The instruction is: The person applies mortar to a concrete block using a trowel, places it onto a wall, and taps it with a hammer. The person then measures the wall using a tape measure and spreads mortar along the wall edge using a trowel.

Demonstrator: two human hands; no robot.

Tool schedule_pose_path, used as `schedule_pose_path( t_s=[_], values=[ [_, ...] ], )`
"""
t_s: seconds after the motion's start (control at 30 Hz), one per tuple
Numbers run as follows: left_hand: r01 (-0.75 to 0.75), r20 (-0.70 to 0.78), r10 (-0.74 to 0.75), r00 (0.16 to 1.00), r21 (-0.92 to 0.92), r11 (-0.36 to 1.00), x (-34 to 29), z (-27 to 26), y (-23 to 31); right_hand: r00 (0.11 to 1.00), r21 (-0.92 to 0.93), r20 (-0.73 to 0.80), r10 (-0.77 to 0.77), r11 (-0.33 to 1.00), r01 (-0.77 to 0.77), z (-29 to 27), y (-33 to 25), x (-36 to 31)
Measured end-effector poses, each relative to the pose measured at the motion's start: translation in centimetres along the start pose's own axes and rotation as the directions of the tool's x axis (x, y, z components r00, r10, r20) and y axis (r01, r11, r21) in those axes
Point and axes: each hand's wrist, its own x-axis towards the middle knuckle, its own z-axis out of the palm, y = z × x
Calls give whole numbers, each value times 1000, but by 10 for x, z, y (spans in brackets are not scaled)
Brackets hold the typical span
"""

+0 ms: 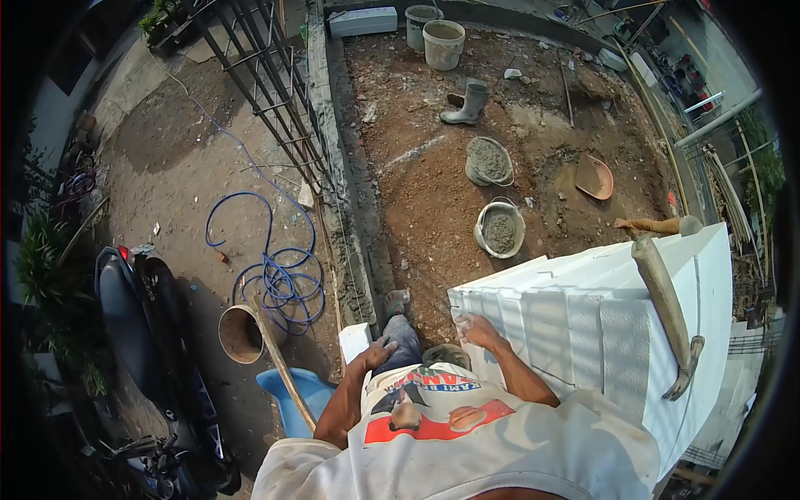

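Observation:
My left hand (381, 354) lies with its fingers stretched over my bent leg in grey-blue trousers (402, 335). Beside it, on the wall line, is a small white block (355, 340). My right hand (477, 331) hangs near the near-left corner of a stack of white blocks (575, 312); its fingers are loosely bent, and nothing shows in them. Whether it touches the blocks is hard to tell. A claw hammer (664, 287) with a wooden handle rests on top of the stack. Ahead stand two buckets of wet mortar, a nearer bucket (515, 242) and a farther bucket (476, 173).
A low concrete wall (337, 158) with a rebar cage (267, 92) runs ahead. Left of it are a coiled blue hose (287, 287), a blue tub (307, 398) and a parked motorbike (133, 325). A rubber boot (472, 103) and an orange-rimmed pan (602, 178) stand on the dirt.

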Motion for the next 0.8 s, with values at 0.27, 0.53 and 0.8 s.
schedule_pose_path(
  t_s=[0.27,0.53,0.8],
  values=[
    [-45,165,-2,986,281,959,73,-99,7,986,208,-167,-9,977,45,-51,-59,10],
    [-380,-1,407,914,354,854,195,-266,189,859,488,-489,150,864,127,-62,-49,53],
    [-455,197,415,888,252,854,327,-290,398,791,245,-564,237,963,-114,-56,-37,124]
  ],
)
